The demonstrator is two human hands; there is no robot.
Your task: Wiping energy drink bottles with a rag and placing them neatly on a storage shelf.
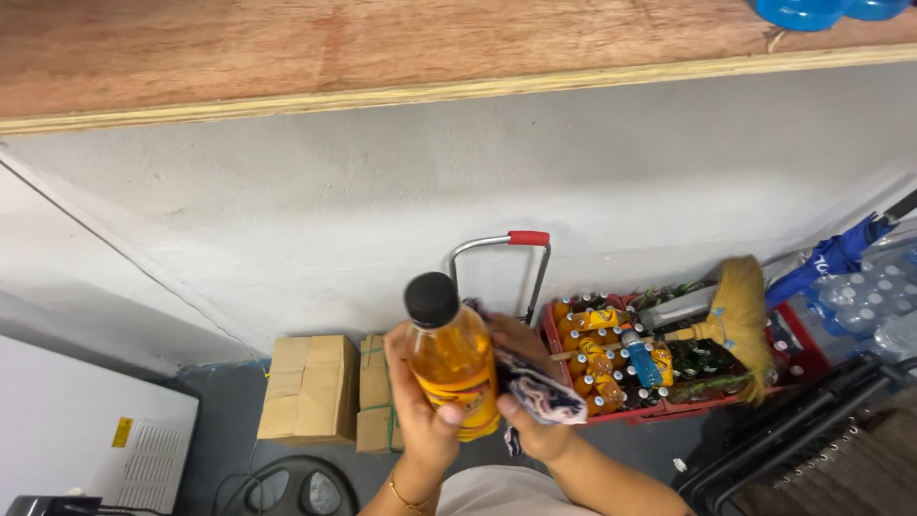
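Centre: the bottle (451, 368) shows orange liquid, a yellow-orange label and a black cap, gripped by the left hand (423, 411), which wears a thin gold bracelet (409, 501), while the right hand (528, 406) presses a dark navy-and-white patterned cloth (540, 394) against it. At 3 o'clock, red crates (573, 406) carry orange and dark green bottles plus one blue bottle, crossed by a straw-yellow broom (740, 315), with a blue umbrella (831, 258) beyond. At 9 o'clock sit tan cardboard boxes (310, 387), one tied with green string; at 12 o'clock, a reddish-brown wooden shelf (382, 48) over a pale grey wall (478, 182), and a grey trolley handle with a red grip (528, 238).
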